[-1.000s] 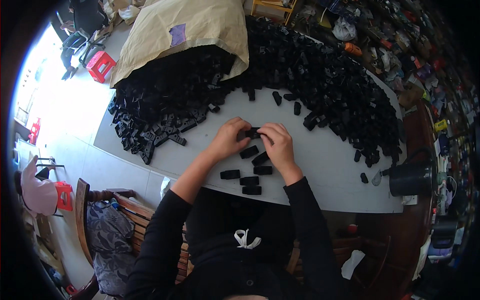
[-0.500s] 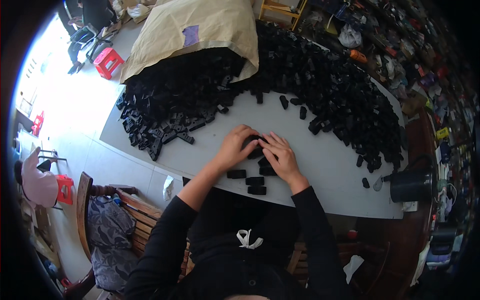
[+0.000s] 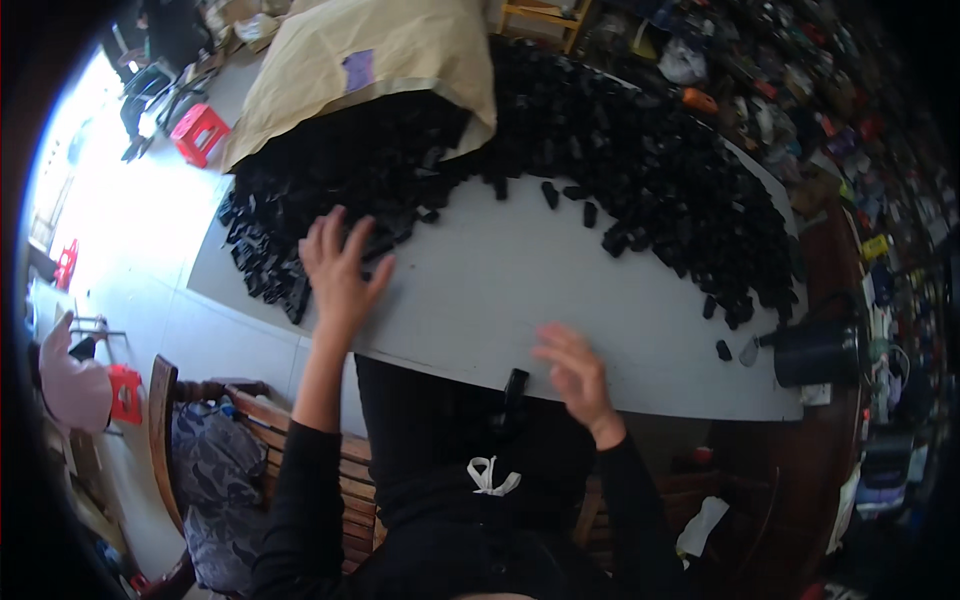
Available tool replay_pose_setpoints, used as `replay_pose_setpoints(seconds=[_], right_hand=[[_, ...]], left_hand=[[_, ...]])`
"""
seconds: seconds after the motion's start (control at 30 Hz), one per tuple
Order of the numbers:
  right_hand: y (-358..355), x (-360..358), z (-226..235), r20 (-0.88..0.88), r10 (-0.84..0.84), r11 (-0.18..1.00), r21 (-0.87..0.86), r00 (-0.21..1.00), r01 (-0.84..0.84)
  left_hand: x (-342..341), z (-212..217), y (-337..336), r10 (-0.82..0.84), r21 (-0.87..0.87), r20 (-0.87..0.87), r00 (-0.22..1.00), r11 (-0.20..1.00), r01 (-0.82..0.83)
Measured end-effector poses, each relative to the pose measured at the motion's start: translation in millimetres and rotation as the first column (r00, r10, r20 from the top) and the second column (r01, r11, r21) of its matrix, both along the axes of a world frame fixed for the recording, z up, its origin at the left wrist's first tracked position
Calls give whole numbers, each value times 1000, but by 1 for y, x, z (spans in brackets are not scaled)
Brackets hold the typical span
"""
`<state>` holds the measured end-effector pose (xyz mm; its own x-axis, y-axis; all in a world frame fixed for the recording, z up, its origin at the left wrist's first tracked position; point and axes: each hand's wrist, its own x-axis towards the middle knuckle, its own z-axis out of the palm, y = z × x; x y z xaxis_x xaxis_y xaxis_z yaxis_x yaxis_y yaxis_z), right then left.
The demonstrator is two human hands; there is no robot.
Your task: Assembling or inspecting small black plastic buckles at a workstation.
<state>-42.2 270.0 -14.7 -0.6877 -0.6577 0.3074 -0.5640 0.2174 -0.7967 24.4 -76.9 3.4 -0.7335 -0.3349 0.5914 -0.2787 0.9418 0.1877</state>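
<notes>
My left hand [image 3: 342, 275] reaches over the left part of a heap of small black plastic parts [image 3: 275, 215], its fingers spread and nothing visible in them. Close to the table's near edge, my right hand [image 3: 575, 375] is slightly blurred, with its fingers stretched out and no part showing in them. Just left of it, a black part [image 3: 516, 384] stands out at the table edge above my lap; whether it is falling or resting there I cannot tell. The heap curves across the far side of the grey-white table [image 3: 470, 290].
A large tan sack [image 3: 400, 50] lies open over the heap's far left. At the table's right end stands a black cylindrical container [image 3: 815, 355]. A wooden chair [image 3: 270, 430] with a patterned cushion is at left, and a red stool [image 3: 200, 133] stands beyond.
Both hands were together around black parts near the table's front. They have separated: left to the left heap, right back toward the edge. The several parts before me have left the tabletop.
</notes>
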Motion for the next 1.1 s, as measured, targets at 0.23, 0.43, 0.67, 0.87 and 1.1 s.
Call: replay_pose_setpoints(seconds=[0.23, 0.43, 0.67, 0.87, 1.1], right_hand=[[43, -173, -4, -397, -635, 724, -9, 662, 689], [22, -205, -4, -454, -626, 522, 360, 634, 773], [-18, -165, -9, -552, -490, 600, 348, 675, 721], [-53, -109, -10, -559, -466, 677, 274, 686, 683], [-101, -56, -3, -470, -459, 764, 224, 753, 606]], left_hand=[[-31, -7, -7, -12, 110, 191, 981, 994, -9], [-50, 0, 35, -149, 125, 242, 959, 985, 121], [-82, -4, 83, -300, 111, 198, 933, 953, 283], [-77, -5, 118, -288, 135, 244, 926, 956, 262], [-53, -13, 110, -202, 87, 236, 951, 979, 187]])
